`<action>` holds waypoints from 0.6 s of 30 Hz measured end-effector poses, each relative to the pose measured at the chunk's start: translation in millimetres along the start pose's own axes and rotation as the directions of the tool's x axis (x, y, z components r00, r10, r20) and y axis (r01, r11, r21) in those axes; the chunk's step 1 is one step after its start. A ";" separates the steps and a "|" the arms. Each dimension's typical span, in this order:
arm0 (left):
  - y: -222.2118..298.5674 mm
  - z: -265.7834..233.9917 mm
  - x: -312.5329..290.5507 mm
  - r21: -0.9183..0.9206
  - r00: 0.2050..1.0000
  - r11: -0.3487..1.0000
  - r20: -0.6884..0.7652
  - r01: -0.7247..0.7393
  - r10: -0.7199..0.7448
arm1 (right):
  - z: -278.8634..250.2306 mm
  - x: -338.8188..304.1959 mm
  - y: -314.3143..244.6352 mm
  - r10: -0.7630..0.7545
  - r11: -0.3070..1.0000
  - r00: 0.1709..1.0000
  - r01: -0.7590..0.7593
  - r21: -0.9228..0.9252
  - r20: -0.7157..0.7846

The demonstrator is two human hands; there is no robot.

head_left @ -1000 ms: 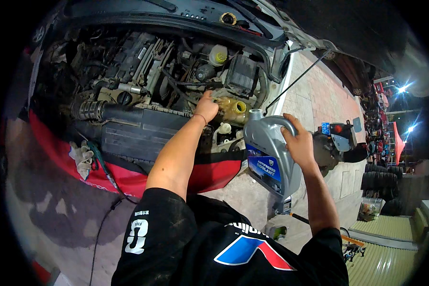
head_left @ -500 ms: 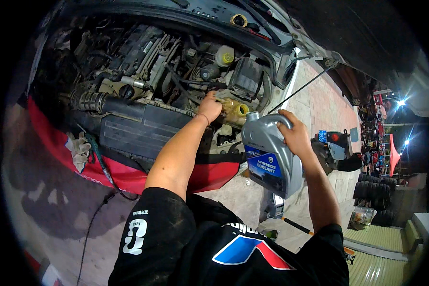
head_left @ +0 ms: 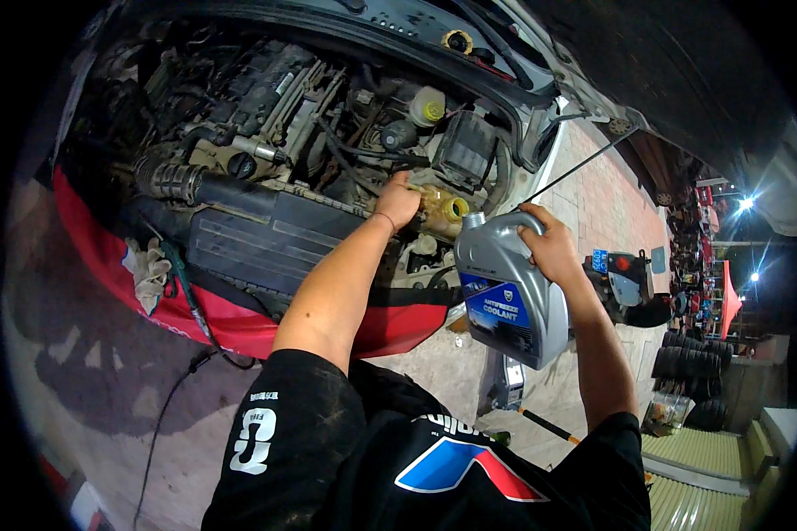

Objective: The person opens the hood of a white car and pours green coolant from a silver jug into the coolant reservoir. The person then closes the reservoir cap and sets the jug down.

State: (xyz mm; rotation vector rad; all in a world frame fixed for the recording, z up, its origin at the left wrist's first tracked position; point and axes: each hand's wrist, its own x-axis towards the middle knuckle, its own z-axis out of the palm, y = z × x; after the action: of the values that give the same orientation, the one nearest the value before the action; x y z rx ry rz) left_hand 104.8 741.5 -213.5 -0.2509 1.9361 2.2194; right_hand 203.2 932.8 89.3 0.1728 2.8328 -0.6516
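Observation:
A yellowed translucent coolant tank [head_left: 436,211] sits in the engine bay, its round mouth uncovered and facing me. My left hand [head_left: 398,203] grips the tank's left side, with some fingertips hidden behind it. Just right of the tank, my right hand [head_left: 549,242] is wrapped round the handle of a large grey coolant jug [head_left: 540,323] with a blue label. The jug hangs nearly upright, slightly tilted, its short neck close beside the tank's mouth. No liquid is seen flowing between them.
Beyond the tank are a black box [head_left: 466,148] and a smaller reservoir with a yellow cap [head_left: 433,111]. A yellowish ring-shaped cap [head_left: 457,42] lies by the windscreen. Gloves [head_left: 148,273] and a corded tool [head_left: 184,288] rest on the red cover [head_left: 398,334]. A prop rod [head_left: 584,164] slants at right.
The view has shifted slightly, moving the scene a little right and down. Both hands keep their grips, and the jug stays close beside the tank's mouth.

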 end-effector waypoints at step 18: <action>7.5 -2.7 -4.5 0.093 0.999 0.995 -0.022 -0.025 0.028 | -0.7 13.5 -12.3 0.012 0.996 0.999 -0.009 -0.087 0.041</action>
State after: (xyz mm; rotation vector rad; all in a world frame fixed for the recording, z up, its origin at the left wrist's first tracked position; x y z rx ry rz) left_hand 107.3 737.6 -205.5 -0.2395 2.0597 2.1448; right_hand 188.0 923.0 91.7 0.1575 2.8119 -0.5221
